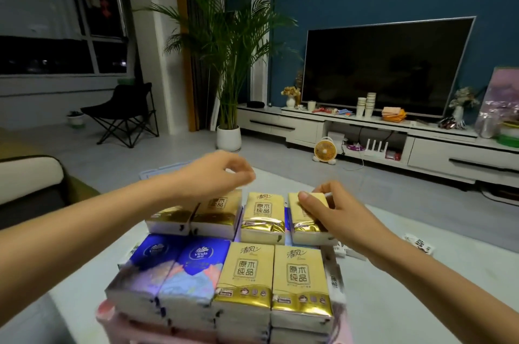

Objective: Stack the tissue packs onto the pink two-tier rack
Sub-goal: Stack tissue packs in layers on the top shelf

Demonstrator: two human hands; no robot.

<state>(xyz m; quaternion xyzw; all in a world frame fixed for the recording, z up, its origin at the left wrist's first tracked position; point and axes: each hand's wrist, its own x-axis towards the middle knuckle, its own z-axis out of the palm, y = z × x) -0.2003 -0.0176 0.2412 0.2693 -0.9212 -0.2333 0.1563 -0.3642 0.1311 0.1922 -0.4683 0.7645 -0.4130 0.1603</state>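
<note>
The pink rack (pixel 108 312) is almost hidden under tissue packs: 4 in the near row on its top and 4 gold ones in the far row. The right hand (pixel 339 213) clamps thumb and fingers on the gold pack (pixel 307 220) at the rack's far right corner, probably setting it in line. The left hand (pixel 216 175) hovers over the rack's far left, fingers loosely bent, nothing visible in them. The next move would probably be to release this pack squarely, then fetch the loose packs (pixel 420 244) right of the rack.

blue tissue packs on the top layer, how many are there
2, side by side at the front left: one blue pack on the corner, another just right of it. Lower layers may hide more.
</note>
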